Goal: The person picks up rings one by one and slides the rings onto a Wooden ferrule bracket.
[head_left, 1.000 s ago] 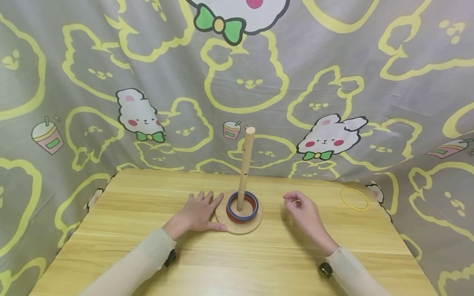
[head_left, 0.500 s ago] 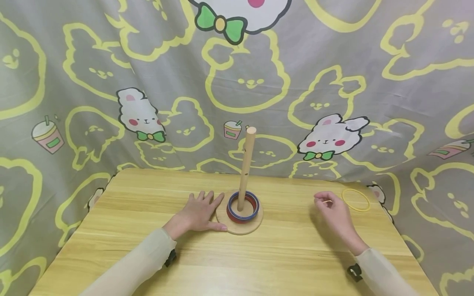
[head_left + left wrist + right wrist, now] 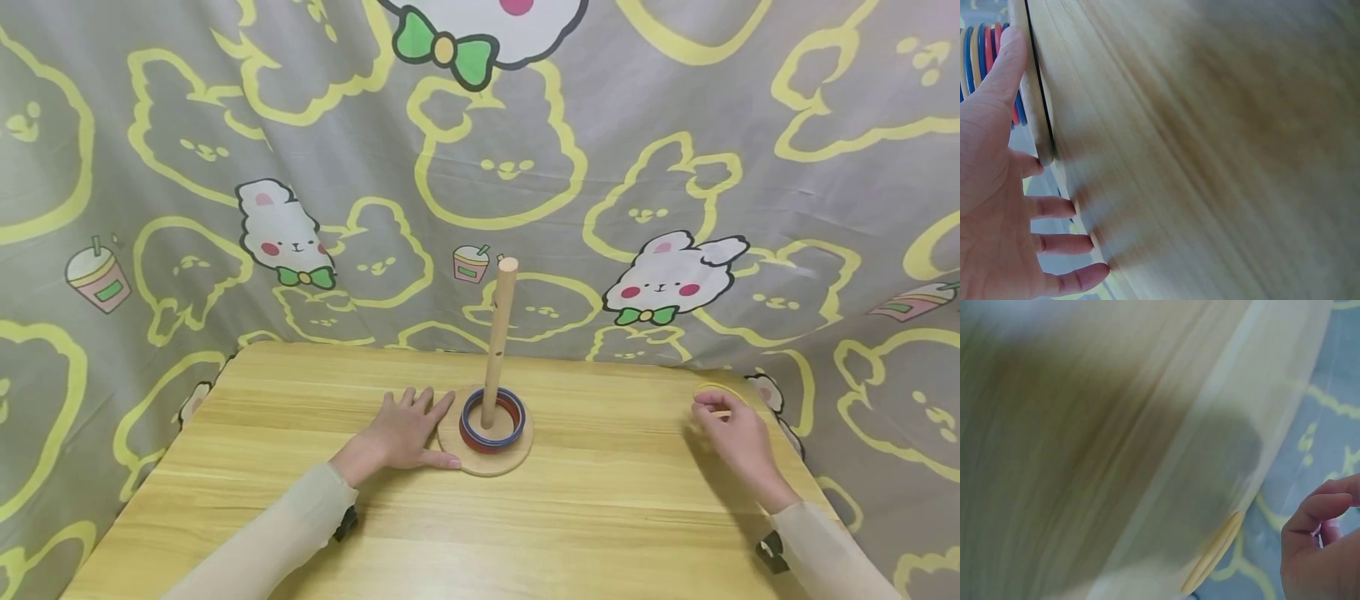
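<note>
A wooden peg (image 3: 500, 333) stands upright on a round wooden base (image 3: 486, 468) in the head view. Around its foot lies a stack of rings (image 3: 487, 446), blue on top with red below; the left wrist view shows several blue, red and yellow rings (image 3: 988, 53). My left hand (image 3: 397, 433) has its fingers spread beside the base, its thumb on the base's edge. Far to the right, my right hand (image 3: 738, 437) hovers with loosely bent fingers at a yellow ring (image 3: 716, 387), covering most of it in the head view. Nothing shows between those fingers in the right wrist view.
The wooden table (image 3: 585, 517) carries the peg and the rings. Behind it hangs a grey curtain (image 3: 360, 150) with yellow cartoon outlines, close to the table's back edge. Dark wrist cameras (image 3: 771, 552) are worn on both wrists.
My right hand has moved steadily right, from near the base to over the yellow ring, which it now partly hides. The left hand, peg and stacked rings have stayed in place.
</note>
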A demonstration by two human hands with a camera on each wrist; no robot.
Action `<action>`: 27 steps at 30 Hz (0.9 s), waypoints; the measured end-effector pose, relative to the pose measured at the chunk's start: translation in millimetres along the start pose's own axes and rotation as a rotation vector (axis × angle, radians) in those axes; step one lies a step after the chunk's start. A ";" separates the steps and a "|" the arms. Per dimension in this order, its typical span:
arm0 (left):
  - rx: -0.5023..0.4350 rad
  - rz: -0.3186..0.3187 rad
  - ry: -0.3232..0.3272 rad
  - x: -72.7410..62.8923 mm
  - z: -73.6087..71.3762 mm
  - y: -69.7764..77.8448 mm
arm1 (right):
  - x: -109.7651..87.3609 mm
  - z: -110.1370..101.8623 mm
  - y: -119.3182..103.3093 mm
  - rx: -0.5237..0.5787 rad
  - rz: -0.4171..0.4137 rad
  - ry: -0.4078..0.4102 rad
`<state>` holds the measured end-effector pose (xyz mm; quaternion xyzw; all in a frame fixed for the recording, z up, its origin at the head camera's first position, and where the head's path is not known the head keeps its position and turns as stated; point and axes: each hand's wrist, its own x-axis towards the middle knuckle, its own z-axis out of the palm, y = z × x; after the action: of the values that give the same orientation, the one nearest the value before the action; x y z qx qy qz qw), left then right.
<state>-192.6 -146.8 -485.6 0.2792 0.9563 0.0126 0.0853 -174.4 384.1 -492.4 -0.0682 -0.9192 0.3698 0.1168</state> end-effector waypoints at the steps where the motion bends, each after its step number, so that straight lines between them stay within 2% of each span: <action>1: -0.002 -0.004 -0.004 -0.1 0.0 0.1 | 2.2 -1.5 5.1 0.007 -0.001 -0.002; 3: -0.004 -0.009 -0.007 0.1 -0.1 0.1 | 8.1 -3.9 18.3 0.045 0.002 -0.001; 8: -0.003 -0.012 -0.014 0.2 -0.4 -0.2 | 16.3 -12.2 39.6 0.038 -0.016 -0.041; 15: 0.007 -0.006 -0.013 0.2 0.3 -0.2 | 18.4 -22.3 46.2 -0.113 0.030 -0.124; 19: 0.006 0.001 -0.002 0.6 0.6 0.0 | 20.3 -24.4 49.2 -0.142 0.059 -0.144; 22: 0.006 -0.002 0.000 1.2 1.0 -0.1 | 20.1 -23.8 48.5 -0.183 0.031 -0.135; 27: 0.009 -0.007 -0.005 1.2 0.0 0.4 | 21.2 -18.8 49.6 -0.242 -0.062 -0.105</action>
<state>-193.4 -145.8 -485.7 0.2762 0.9572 0.0071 0.0864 -187.9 436.7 -510.2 -0.0338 -0.9637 0.2554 0.0706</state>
